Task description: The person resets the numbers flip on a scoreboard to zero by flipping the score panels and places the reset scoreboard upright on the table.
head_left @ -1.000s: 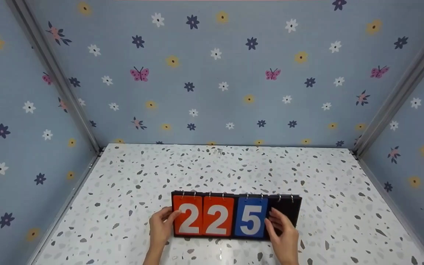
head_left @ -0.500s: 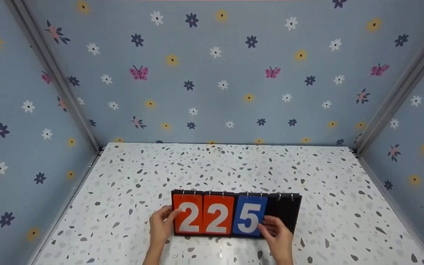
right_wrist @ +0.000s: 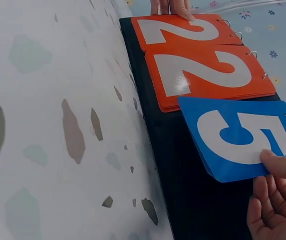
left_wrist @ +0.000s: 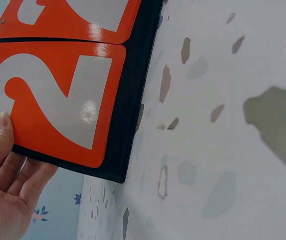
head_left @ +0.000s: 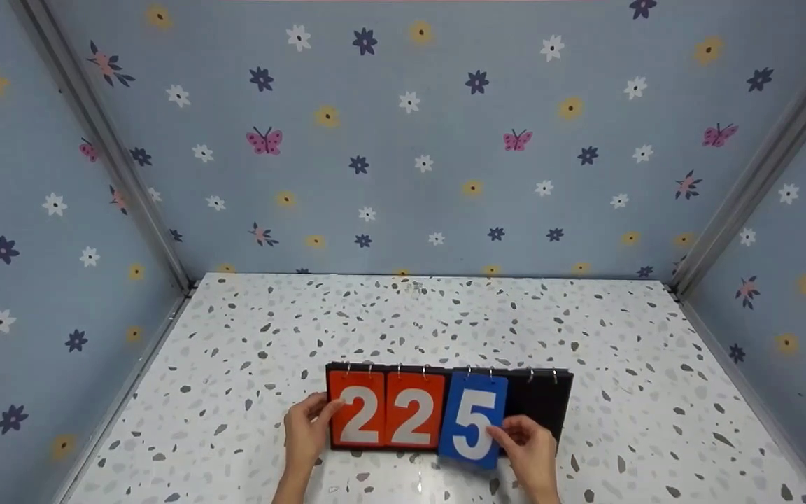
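A black flip scoreboard [head_left: 539, 399] stands tilted back near the front of the table. Two orange cards [head_left: 413, 413] showing 2 hang from rings on its left half. My left hand [head_left: 307, 428] grips the board's left edge, thumb on the front of the outer orange card and fingers behind. With thumb and fingers, my right hand [head_left: 530, 448] pinches the right edge of the blue number cards [right_wrist: 242, 135], the top one showing 5. In the right wrist view their lower end is lifted off the black backing. No card covers the board's far right section.
The speckled white table [head_left: 403, 315] runs back to a blue flower-patterned wall [head_left: 403, 140]. Similar panels with grey metal corner posts [head_left: 105, 147] rise at left and right. Metal rings [head_left: 531, 374] line the board's top edge.
My right hand has moved left and down onto the blue cards and now pinches them. Their lower end has swung out toward me, away from the board. My left hand stays in place.
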The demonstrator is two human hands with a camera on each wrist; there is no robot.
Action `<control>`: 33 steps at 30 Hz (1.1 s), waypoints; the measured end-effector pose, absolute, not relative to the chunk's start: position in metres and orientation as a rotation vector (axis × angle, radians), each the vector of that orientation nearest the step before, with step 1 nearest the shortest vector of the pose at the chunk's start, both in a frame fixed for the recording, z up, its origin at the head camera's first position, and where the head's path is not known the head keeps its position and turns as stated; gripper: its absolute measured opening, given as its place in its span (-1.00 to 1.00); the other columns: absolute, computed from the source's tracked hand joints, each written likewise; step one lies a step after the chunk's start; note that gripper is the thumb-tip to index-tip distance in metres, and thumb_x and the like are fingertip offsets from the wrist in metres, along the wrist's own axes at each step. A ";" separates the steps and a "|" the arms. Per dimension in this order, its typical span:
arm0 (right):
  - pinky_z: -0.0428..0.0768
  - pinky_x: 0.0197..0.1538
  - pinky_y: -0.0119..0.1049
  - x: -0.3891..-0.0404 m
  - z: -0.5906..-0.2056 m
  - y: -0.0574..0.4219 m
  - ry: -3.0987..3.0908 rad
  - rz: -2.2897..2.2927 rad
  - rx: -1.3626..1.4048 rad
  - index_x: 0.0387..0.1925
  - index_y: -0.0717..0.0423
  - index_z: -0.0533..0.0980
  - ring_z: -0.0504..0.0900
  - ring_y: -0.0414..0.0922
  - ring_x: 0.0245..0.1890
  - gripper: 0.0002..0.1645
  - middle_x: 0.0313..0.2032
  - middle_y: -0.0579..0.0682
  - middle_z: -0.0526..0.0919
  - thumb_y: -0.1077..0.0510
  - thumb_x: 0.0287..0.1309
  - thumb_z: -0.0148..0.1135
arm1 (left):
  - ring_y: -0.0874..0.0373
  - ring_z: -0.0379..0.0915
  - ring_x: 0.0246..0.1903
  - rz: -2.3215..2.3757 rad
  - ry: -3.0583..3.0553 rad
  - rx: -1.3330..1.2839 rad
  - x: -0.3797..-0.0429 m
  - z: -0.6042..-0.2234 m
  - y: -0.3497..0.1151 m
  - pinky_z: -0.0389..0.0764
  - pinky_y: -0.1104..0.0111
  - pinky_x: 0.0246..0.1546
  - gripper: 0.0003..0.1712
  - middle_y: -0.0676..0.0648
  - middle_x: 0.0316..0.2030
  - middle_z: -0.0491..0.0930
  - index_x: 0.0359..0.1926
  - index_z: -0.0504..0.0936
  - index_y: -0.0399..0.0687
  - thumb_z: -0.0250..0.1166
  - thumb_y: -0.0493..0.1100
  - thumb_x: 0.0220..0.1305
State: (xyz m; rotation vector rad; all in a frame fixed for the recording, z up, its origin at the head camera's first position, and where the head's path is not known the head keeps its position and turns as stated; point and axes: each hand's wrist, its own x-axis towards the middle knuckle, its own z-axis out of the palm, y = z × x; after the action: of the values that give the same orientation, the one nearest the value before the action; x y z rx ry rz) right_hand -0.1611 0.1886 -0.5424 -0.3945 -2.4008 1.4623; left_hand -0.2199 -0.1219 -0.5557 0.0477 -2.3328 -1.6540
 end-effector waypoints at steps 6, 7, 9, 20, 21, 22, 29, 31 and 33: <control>0.52 -0.50 -0.45 -0.152 -0.528 0.190 -2.485 1.344 -0.345 -0.43 0.29 0.59 0.53 -0.19 -0.55 -0.82 -0.50 0.03 0.62 0.26 -0.12 0.38 | 0.06 0.57 -0.36 -1.646 -2.330 0.025 -0.220 -0.556 -0.123 0.55 0.37 -0.30 -0.78 -0.12 -0.42 0.63 -0.37 0.65 -0.29 0.33 -0.17 0.05; 0.52 -0.50 -0.46 -0.150 -0.525 0.190 -2.495 1.304 -0.325 -0.41 0.28 0.59 0.53 -0.20 -0.55 -0.82 -0.48 0.04 0.62 0.27 -0.12 0.37 | 0.06 0.57 -0.35 -1.651 -2.336 0.032 -0.220 -0.556 -0.123 0.55 0.35 -0.28 -0.77 -0.12 -0.42 0.63 -0.36 0.65 -0.29 0.33 -0.16 0.06; 0.52 -0.49 -0.45 -0.146 -0.520 0.192 -2.499 1.251 -0.267 -0.32 0.28 0.58 0.53 -0.21 -0.55 -0.77 -0.47 0.03 0.62 0.29 -0.11 0.36 | 0.07 0.56 -0.35 -1.665 -2.345 0.048 -0.220 -0.555 -0.122 0.55 0.31 -0.26 -0.75 -0.12 -0.41 0.63 -0.34 0.65 -0.29 0.32 -0.15 0.06; 0.57 -0.40 -0.43 -0.134 -0.505 0.206 -2.418 1.611 0.021 -0.16 0.30 0.55 0.58 -0.24 -0.42 -0.75 -0.32 0.13 0.62 0.35 0.05 0.21 | 0.10 0.56 -0.37 -1.670 -2.359 0.095 -0.220 -0.555 -0.121 0.56 0.26 -0.25 -0.74 -0.12 -0.40 0.64 -0.32 0.66 -0.27 0.31 -0.12 0.07; 0.57 -0.37 -0.43 -0.134 -0.505 0.208 -2.379 1.661 0.081 -0.19 0.35 0.55 0.58 -0.24 -0.38 -0.78 -0.30 0.17 0.62 0.38 0.08 0.17 | 0.10 0.56 -0.37 -1.674 -2.363 0.102 -0.220 -0.555 -0.121 0.56 0.25 -0.25 -0.73 -0.11 -0.40 0.64 -0.31 0.66 -0.26 0.31 -0.11 0.08; 0.57 -0.34 -0.43 -0.134 -0.505 0.210 -2.334 1.708 0.148 -0.20 0.41 0.54 0.58 -0.24 -0.35 -0.79 -0.29 0.21 0.61 0.43 0.09 0.10 | 0.10 0.56 -0.37 -1.673 -2.369 0.107 -0.220 -0.555 -0.121 0.55 0.25 -0.24 -0.73 -0.11 -0.40 0.64 -0.31 0.66 -0.26 0.31 -0.11 0.08; 0.55 -0.21 -0.44 -0.137 -0.499 0.219 -2.077 1.863 0.466 -0.20 0.54 0.50 0.57 -0.20 -0.25 -0.74 -0.30 0.24 0.58 0.58 0.01 0.05 | 0.08 0.55 -0.34 -1.666 -2.359 0.090 -0.219 -0.554 -0.122 0.55 0.27 -0.22 -0.75 -0.11 -0.39 0.63 -0.32 0.66 -0.26 0.32 -0.14 0.06; 0.55 -0.22 -0.44 -0.138 -0.493 0.217 -2.056 1.824 0.444 -0.23 0.51 0.52 0.59 -0.19 -0.26 -0.73 -0.32 0.22 0.59 0.60 -0.07 0.13 | 0.09 0.55 -0.34 -1.661 -2.348 0.088 -0.219 -0.554 -0.122 0.55 0.30 -0.25 -0.77 -0.11 -0.40 0.63 -0.34 0.66 -0.26 0.33 -0.15 0.05; 0.55 -0.26 -0.46 -0.139 -0.484 0.212 -2.051 1.723 0.411 -0.29 0.48 0.55 0.59 -0.19 -0.32 -0.73 -0.37 0.21 0.59 0.62 -0.14 0.16 | 0.10 0.55 -0.36 -1.653 -2.347 0.086 -0.220 -0.554 -0.122 0.54 0.33 -0.26 -0.78 -0.10 -0.41 0.63 -0.35 0.66 -0.25 0.33 -0.15 0.04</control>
State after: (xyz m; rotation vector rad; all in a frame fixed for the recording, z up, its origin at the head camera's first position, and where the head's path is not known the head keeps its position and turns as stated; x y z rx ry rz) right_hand -0.1388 0.2124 -0.4835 0.4113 -2.0511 1.7235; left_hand -0.2197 -0.1217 -0.5539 0.0863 -2.3471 -1.6530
